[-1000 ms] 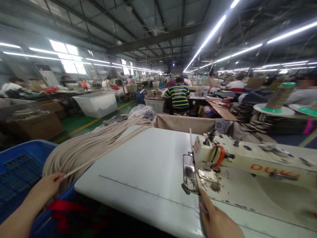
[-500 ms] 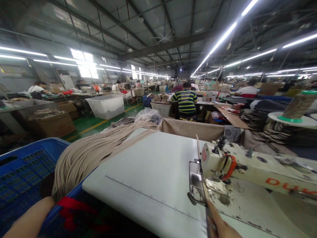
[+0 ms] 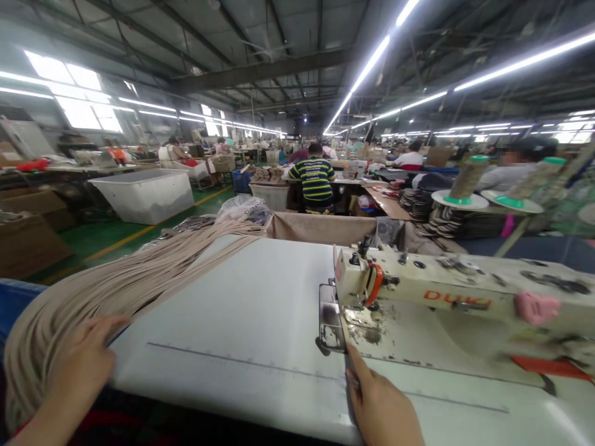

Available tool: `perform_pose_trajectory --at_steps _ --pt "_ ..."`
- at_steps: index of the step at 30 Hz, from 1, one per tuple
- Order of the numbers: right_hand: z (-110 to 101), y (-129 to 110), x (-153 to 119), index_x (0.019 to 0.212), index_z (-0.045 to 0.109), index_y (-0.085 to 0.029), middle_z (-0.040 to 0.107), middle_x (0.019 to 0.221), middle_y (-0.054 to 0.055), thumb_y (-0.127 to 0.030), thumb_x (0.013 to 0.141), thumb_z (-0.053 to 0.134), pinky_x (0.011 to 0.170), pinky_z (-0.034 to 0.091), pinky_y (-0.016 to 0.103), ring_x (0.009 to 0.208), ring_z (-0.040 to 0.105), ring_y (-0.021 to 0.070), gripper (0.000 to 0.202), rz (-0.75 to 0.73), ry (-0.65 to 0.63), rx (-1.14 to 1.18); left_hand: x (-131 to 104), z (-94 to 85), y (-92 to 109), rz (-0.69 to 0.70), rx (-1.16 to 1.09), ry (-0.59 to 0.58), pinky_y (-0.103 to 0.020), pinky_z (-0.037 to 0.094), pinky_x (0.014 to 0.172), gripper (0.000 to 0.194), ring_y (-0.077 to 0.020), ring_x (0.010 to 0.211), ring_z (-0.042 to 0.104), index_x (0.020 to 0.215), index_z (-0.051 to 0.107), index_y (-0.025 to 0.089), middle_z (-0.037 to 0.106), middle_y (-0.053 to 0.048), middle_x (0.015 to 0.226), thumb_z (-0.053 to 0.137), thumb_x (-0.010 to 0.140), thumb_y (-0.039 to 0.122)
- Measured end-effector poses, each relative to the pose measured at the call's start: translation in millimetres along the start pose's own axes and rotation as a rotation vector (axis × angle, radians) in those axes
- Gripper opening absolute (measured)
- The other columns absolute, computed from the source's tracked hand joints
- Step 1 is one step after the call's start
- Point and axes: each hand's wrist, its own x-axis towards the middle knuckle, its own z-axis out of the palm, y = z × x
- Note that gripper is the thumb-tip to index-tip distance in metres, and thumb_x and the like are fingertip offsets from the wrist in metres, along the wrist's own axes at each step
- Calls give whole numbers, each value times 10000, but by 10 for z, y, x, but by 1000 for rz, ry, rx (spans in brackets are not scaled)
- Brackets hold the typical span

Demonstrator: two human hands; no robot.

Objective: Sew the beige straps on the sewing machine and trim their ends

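Observation:
Long beige strips (image 3: 134, 260) lie in a thick bundle over the left side of the white table (image 3: 232, 297) and hang down at the left. My left hand (image 3: 90, 353) rests on the bundle near the table's left corner, its fingers partly blurred. My right hand (image 3: 379, 390) is at the table's front edge, below the sewing machine (image 3: 418, 279), closed on a narrow strip (image 3: 344, 331) that runs up beside the machine's head. A metal plate (image 3: 331, 316) lies just left of that strip.
Behind the table stands a brown cloth-lined bin (image 3: 320, 229). A white tub (image 3: 144, 195) is on the green floor at the left. Thread cones (image 3: 469, 179) stand at the right. A person in a striped shirt (image 3: 313, 179) sits farther back.
The view has turned to the right. My left hand has come up from the blue basket's edge onto the strips. More of my right hand shows, still by the narrow strip.

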Motion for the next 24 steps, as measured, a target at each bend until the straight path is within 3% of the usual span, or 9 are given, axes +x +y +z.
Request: perform_pose_trajectory --at_steps 5,8,11,13,15,17,24 --pt "-23 -26 -38 1512 486 -232 805 867 25 -153 955 484 643 551 295 748 767 212 562 -7 34 25 -206 364 1493 232 -293 -203 -466 370 1252 553 -265 1364 540 1226 631 224 555 -60 1382 405 751 52" --pt "-16 -20 -55 1492 514 -232 807 883 29 -169 955 484 641 554 312 751 764 220 542 -3 57 47 -511 561 2350 461 -457 -391 -429 441 1214 517 -227 1341 575 1231 669 207 635 -71 1376 401 816 56" --pt "-22 -19 -52 1476 537 -220 813 931 50 -183 957 495 658 563 313 790 771 225 522 3 36 74 -827 624 3096 744 -571 -551 -471 394 1253 452 -224 1422 509 1251 676 232 683 -51 1353 421 911 77" --pt "-29 -21 -47 1469 545 -207 814 957 65 -189 961 493 670 565 307 813 774 227 511 9 7 81 -997 609 3489 816 -557 -585 -518 368 1266 447 -252 1474 451 1376 602 237 619 -50 1465 511 949 143" --pt "-36 -20 -50 1467 543 -191 815 977 77 -199 971 480 691 570 305 835 776 230 501 12 -14 95 -1123 591 3762 815 -515 -568 -542 386 1251 481 -284 1487 434 1437 550 201 572 -74 1521 566 956 191" --pt "-50 -5 -62 1458 545 -175 815 999 87 -224 985 461 716 577 312 851 780 234 483 12 -28 132 -1208 593 3904 799 -479 -524 -528 412 1236 462 -283 1471 461 1438 545 169 582 -86 1512 552 978 206" --pt "-87 297 -63 1377 592 -165 818 966 105 -378 1029 398 745 598 345 851 787 254 452 109 85 298 -1309 626 3880 906 -469 -363 -455 417 1229 423 -231 1432 514 1469 523 195 609 -70 1487 452 1057 262"
